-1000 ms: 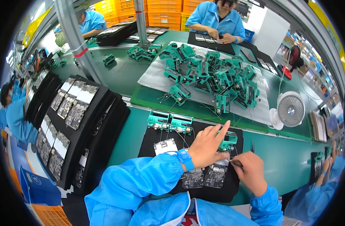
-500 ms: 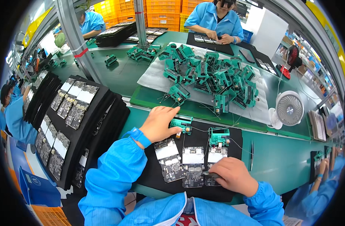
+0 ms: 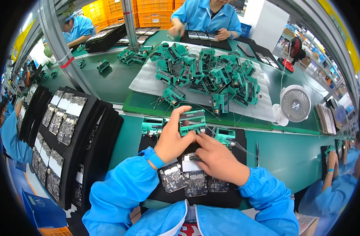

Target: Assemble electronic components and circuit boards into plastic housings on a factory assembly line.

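Observation:
My left hand (image 3: 173, 137) grips a green plastic housing (image 3: 193, 118) between thumb and index finger, raised above the far edge of the black mat (image 3: 156, 193). My right hand (image 3: 223, 159) is closed round a dark slim tool (image 3: 195, 158), mostly hidden by the palm, while its fingertips touch the housing's near side. Below the hands lie three circuit boards: the left one (image 3: 173, 177), the middle one (image 3: 195, 183) and the right one (image 3: 218, 185), partly covered. One more green housing (image 3: 151, 126) sits left of my left hand, another (image 3: 225, 136) beyond my right.
A heap of wired green housings (image 3: 211, 74) covers a white sheet (image 3: 142, 80) ahead. Stacked black trays (image 3: 91, 135) of boards stand at left. Tweezers (image 3: 258, 153) and a white fan (image 3: 295, 104) are at right. Co-workers sit across and on both sides.
My right hand has moved up and left from the right board to the housing at my left hand. That housing is now raised and turned. The whole view has shifted slightly.

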`<act>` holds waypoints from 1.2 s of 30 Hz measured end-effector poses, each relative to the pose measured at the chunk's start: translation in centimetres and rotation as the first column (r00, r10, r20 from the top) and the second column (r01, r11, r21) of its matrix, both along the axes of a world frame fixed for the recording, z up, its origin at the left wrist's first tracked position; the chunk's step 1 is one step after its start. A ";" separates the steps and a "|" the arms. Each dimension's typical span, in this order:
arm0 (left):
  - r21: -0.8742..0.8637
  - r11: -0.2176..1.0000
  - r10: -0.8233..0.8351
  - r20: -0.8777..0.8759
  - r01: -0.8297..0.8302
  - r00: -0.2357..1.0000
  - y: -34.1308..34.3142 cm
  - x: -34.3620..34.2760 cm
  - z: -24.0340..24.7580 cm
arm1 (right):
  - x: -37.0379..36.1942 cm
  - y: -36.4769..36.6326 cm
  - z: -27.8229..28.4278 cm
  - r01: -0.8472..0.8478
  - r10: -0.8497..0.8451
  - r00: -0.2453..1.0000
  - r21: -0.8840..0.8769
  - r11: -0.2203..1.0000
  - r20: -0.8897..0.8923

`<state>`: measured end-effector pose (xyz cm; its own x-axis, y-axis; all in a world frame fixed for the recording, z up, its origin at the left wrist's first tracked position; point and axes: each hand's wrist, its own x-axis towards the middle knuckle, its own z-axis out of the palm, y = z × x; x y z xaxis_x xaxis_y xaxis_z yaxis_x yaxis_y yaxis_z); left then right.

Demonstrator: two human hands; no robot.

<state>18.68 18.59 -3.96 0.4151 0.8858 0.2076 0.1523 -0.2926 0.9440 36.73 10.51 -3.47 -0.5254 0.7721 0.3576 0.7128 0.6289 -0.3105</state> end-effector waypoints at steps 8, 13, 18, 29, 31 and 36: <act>-0.122 0.982 -0.152 -0.050 0.145 0.987 -1.7 -0.8 -1.3 | 1.1 -5.0 -0.6 -0.231 0.176 0.964 -0.298 0.926 -0.199; 0.008 0.991 -0.134 -0.101 0.135 0.986 -2.1 -0.7 -1.6 | 1.0 -6.0 -0.9 -0.205 0.152 0.966 -0.269 0.941 -0.208; -0.069 0.988 -0.143 -0.133 0.135 0.981 -2.7 -0.8 -1.1 | 1.0 -6.1 -1.0 -0.192 0.143 0.970 -0.259 0.947 -0.195; 0.132 0.986 -0.082 -0.142 0.101 0.987 -3.2 -0.6 -1.9 | 0.8 -5.9 -1.0 -0.184 0.143 0.974 -0.248 0.951 -0.176; 0.143 0.982 -0.096 -0.186 0.124 0.978 -3.4 -0.7 -1.8 | 0.8 -5.9 -0.8 -0.182 0.144 0.976 -0.249 0.951 -0.164; 0.265 0.958 -0.078 -0.141 0.113 0.987 -3.6 -0.4 -2.6 | 0.9 -5.6 -0.6 -0.183 0.141 0.977 -0.284 0.941 -0.162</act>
<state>18.24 14.94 -6.59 0.5337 0.7583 0.3742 0.2250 -0.5539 0.8016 37.68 4.89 -4.08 -0.6143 0.7623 0.2038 0.5459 0.5971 -0.5878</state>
